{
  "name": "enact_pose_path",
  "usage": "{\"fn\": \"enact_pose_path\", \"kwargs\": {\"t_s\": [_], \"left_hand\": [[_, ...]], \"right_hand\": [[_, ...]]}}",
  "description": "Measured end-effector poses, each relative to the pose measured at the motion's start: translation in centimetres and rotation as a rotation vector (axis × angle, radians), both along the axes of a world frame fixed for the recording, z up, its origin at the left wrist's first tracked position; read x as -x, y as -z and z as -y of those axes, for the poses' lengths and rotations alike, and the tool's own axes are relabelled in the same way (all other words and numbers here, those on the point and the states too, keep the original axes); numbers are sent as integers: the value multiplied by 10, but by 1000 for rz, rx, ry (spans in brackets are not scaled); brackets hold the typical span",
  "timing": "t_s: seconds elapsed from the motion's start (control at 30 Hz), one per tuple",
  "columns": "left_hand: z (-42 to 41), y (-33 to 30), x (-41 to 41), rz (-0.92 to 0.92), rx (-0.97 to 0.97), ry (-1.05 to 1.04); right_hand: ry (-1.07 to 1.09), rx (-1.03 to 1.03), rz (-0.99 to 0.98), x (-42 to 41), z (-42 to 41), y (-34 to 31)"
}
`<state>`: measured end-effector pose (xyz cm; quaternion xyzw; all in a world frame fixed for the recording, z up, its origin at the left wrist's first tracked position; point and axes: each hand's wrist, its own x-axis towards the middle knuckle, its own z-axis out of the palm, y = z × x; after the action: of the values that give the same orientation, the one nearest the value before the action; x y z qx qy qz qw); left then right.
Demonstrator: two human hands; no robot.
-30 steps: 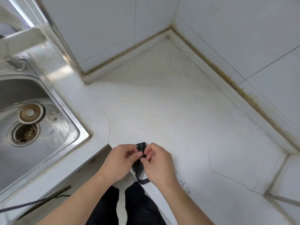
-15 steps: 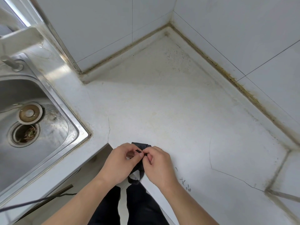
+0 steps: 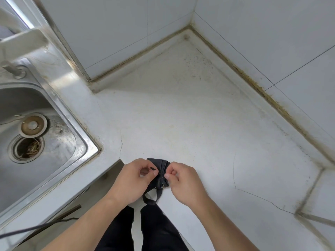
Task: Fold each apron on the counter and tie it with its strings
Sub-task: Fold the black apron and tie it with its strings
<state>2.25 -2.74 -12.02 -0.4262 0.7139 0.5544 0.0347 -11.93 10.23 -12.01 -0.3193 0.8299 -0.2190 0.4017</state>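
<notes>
Hands at the near edge of the white surface [image 3: 190, 115]: we see the left hand [image 3: 131, 182] and right hand [image 3: 184, 183] each pinching a string end at the middle of the dark folded apron [image 3: 161, 170], which rests on that edge. Compared with half a second earlier, the bundle shows more between the hands, and a string loop [image 3: 150, 198] hangs lower. Sink [image 3: 59, 142] lies to the left.

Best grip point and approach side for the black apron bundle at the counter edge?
Grip the folded apron across its cinched middle, from above. The strings pinch it narrow there and both ends flare, so it likely won't slip. Left hand and right hand flank that waist.
</notes>
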Motion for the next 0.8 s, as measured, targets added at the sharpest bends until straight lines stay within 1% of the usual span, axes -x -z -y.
{"fn": "enact_pose_path", "kwargs": {"t_s": [0.1,0.17,0.23,0.33,0.43,0.47,0.53,0.6,0.67,0.73,0.8], "left_hand": [[-1,-1,1,10,48,-10],[0,2,1,33,87,-37],[-1,4,0,72,133,-58],[2,7,-2,111,155,-148],[16,10,-8,142,81,-306],[19,11,-11,146,40,-315],[23,10,-11,172,27,-213],[22,8,-8,187,32,-117],[23,6,-6,214,42,-40],[24,6,-7,251,85,30],[23,6,-9,267,145,95]], "right_hand": [[-244,-69,-181,-2,0,-1],[-312,-69,-233,-1,-2,-3],[-338,-71,-273,2,-4,-2],[-335,-102,-311,6,-10,2],[-260,-159,-335,17,-24,10],[-241,-181,-329,20,-29,12],[-232,-202,-295,25,-35,15],[-175,-164,-213,27,-37,16],[-33,-101,-94,27,-38,12],[103,-92,34,27,-39,7],[194,-96,132,25,-37,2]]}}
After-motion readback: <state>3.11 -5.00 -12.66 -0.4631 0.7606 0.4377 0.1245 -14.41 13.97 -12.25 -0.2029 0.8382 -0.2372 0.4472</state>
